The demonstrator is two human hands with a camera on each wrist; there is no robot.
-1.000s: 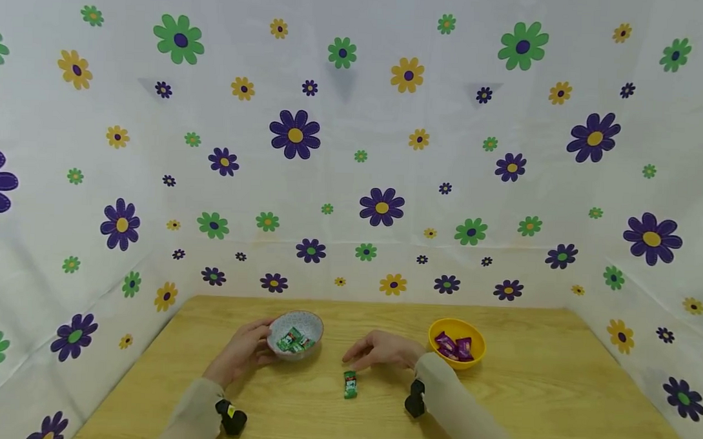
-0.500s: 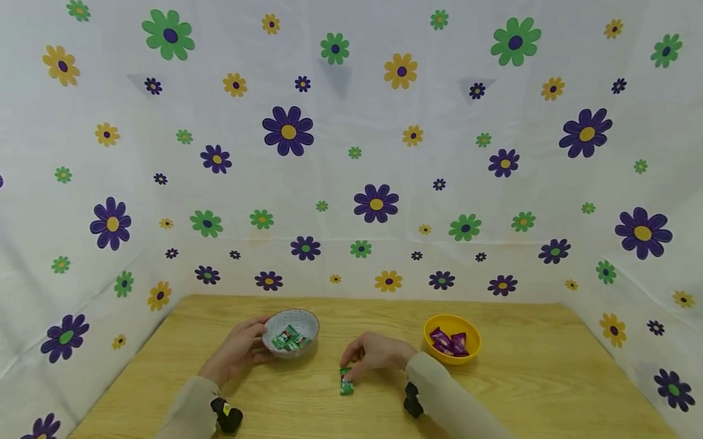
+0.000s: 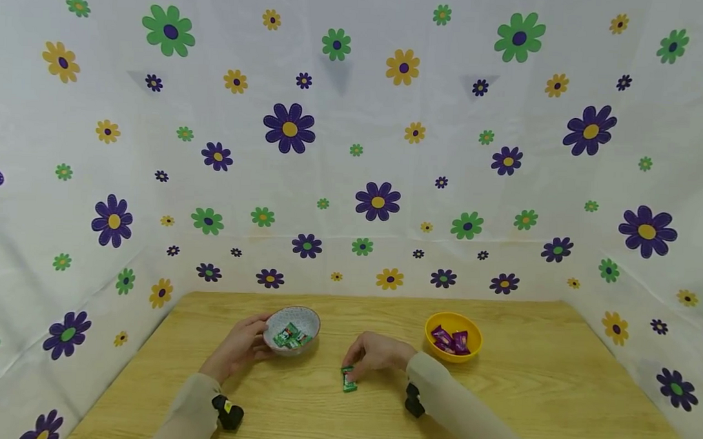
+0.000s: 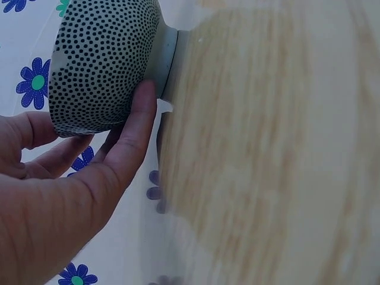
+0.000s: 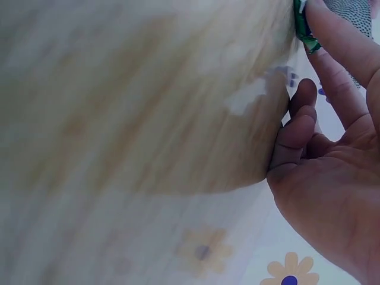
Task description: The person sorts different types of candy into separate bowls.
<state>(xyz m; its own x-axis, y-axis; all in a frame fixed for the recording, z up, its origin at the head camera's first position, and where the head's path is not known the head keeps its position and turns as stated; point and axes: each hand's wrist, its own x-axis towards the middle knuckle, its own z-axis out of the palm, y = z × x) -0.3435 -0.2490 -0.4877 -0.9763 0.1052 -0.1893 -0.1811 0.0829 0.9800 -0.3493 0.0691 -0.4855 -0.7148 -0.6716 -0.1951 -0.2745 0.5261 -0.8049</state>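
Observation:
My left hand (image 3: pixel 239 346) holds the side of a speckled bowl (image 3: pixel 270 341) that has several green-wrapped candies (image 3: pixel 290 335) in it. In the left wrist view the bowl (image 4: pixel 104 59) shows a black-dotted outside; one finger lies along it near the foot and others sit at the rim. Right of the bowl, my right hand (image 3: pixel 376 353) pinches a single green-wrapped candy (image 3: pixel 348 381) at the table surface. The right wrist view shows this candy (image 5: pixel 305 29) between thumb and a finger, with the other fingers curled near the table. Part of it is hidden by the thumb.
A yellow bowl (image 3: pixel 428 342) with several purple-wrapped candies (image 3: pixel 452 341) stands right of my right hand, close behind its wrist. The wooden table (image 3: pixel 532 381) is bounded by white flowered cloth (image 3: pixel 521 193) at the back and both sides.
My right hand has come down onto the lone green candy, and its thumb and finger have closed on it. The left hand has stayed at the speckled bowl. The head view has shifted slightly.

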